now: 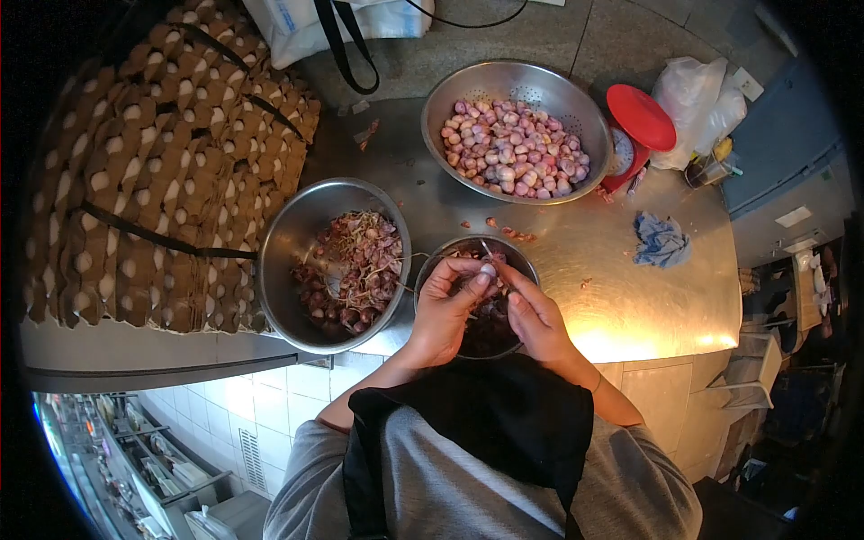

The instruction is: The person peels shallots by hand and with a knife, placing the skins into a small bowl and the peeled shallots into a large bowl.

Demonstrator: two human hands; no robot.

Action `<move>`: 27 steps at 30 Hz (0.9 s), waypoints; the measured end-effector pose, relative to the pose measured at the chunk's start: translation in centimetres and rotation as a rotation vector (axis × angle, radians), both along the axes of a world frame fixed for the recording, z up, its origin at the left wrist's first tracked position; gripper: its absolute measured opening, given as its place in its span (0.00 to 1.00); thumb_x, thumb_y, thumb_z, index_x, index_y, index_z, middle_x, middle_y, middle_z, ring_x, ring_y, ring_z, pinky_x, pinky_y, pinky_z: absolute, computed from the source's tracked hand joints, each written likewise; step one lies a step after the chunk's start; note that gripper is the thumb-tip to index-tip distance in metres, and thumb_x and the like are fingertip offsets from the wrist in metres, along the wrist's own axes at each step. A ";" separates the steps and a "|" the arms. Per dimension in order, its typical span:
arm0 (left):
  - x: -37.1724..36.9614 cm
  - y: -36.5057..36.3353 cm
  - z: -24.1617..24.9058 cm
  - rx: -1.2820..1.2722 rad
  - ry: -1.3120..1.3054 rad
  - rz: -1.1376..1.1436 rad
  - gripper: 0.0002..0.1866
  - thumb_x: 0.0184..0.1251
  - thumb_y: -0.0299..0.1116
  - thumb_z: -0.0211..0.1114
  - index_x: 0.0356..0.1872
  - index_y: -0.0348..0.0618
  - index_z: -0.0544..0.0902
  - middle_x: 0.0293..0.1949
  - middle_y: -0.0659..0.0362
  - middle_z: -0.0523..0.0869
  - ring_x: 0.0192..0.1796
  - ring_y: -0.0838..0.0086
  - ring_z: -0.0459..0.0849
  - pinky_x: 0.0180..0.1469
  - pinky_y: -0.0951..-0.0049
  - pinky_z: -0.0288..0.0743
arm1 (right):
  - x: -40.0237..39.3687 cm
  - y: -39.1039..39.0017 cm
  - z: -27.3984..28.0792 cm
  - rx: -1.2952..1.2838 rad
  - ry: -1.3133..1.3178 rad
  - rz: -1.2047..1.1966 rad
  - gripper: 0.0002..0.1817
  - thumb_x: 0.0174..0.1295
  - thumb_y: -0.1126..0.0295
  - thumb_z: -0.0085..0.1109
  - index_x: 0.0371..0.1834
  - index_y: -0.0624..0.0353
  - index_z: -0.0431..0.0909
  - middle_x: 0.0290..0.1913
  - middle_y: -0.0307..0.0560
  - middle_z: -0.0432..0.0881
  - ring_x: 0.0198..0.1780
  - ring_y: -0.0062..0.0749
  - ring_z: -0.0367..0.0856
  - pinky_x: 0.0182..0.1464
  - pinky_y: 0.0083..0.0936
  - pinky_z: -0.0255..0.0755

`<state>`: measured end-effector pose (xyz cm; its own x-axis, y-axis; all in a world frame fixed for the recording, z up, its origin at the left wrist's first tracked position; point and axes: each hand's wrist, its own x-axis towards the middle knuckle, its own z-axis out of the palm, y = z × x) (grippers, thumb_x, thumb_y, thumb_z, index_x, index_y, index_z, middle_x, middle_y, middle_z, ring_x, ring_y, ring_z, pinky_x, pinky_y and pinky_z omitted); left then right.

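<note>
Above a small steel bowl [526, 261], my two hands meet. My left hand [447, 304] pinches a small pale shallot [487, 270] between thumb and fingers. My right hand [533, 310] is closed around a thin knife [487, 247], its short blade pointing up beside the shallot. Dark skins lie in the bowl beneath, partly hidden by the hands. A larger steel bowl [275, 261] at the left holds unpeeled shallots and dry skins [364, 256]. Behind, a steel colander [585, 108] holds many peeled pink shallots [517, 148].
Stacked egg trays [162, 180] fill the left side. A red scale [641, 121], plastic bags [688, 103], a wire holder [706, 171] and a blue cloth [661, 240] stand or lie at the right of the steel table [630, 297]. A white bag [387, 18] is at the back.
</note>
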<state>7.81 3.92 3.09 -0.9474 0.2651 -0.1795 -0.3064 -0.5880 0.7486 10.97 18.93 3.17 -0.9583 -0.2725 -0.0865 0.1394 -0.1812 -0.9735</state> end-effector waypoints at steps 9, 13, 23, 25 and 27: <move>0.0 0.1 -0.3 -0.058 0.039 0.044 0.07 0.60 0.21 0.57 0.38 0.40 0.73 0.40 0.60 0.77 0.42 0.79 0.76 0.47 0.78 0.71 | -0.1 0.0 -0.2 0.003 0.006 0.003 0.22 0.68 0.66 0.39 0.64 0.59 0.58 0.28 0.31 0.65 0.21 0.11 0.57 0.22 0.09 0.52; 0.1 0.2 -0.1 -0.059 0.048 0.064 0.07 0.59 0.24 0.61 0.38 0.40 0.75 0.39 0.61 0.78 0.39 0.81 0.77 0.44 0.80 0.72 | -0.1 0.1 -0.2 -0.124 -0.054 0.037 0.22 0.67 0.66 0.40 0.63 0.59 0.59 0.31 0.32 0.68 0.22 0.12 0.59 0.23 0.10 0.53; 0.1 0.1 -0.5 -0.075 0.044 0.056 0.08 0.58 0.24 0.61 0.38 0.40 0.75 0.39 0.61 0.78 0.40 0.81 0.76 0.44 0.80 0.71 | 0.0 0.3 -0.8 -0.079 -0.094 0.018 0.22 0.67 0.66 0.41 0.63 0.59 0.60 0.45 0.37 0.70 0.28 0.12 0.61 0.28 0.09 0.58; 0.1 0.2 -0.6 -0.064 0.041 0.068 0.08 0.58 0.24 0.61 0.38 0.40 0.75 0.39 0.61 0.78 0.39 0.81 0.76 0.44 0.80 0.71 | 0.0 0.0 -0.5 -0.022 -0.039 0.001 0.21 0.67 0.66 0.41 0.62 0.59 0.60 0.47 0.38 0.70 0.31 0.13 0.63 0.31 0.09 0.59; 0.1 0.2 -0.9 -0.077 0.054 0.077 0.08 0.58 0.24 0.61 0.38 0.40 0.74 0.39 0.61 0.78 0.40 0.80 0.77 0.45 0.80 0.71 | 0.0 -0.3 -0.2 0.081 0.054 -0.026 0.21 0.67 0.66 0.41 0.62 0.59 0.61 0.49 0.39 0.69 0.34 0.14 0.64 0.35 0.10 0.61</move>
<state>7.89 4.13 2.15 -0.9733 0.1783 -0.1445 -0.2202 -0.5484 0.8067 10.95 18.67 2.96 -0.9688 -0.2418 -0.0548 0.0822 -0.1046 -0.9911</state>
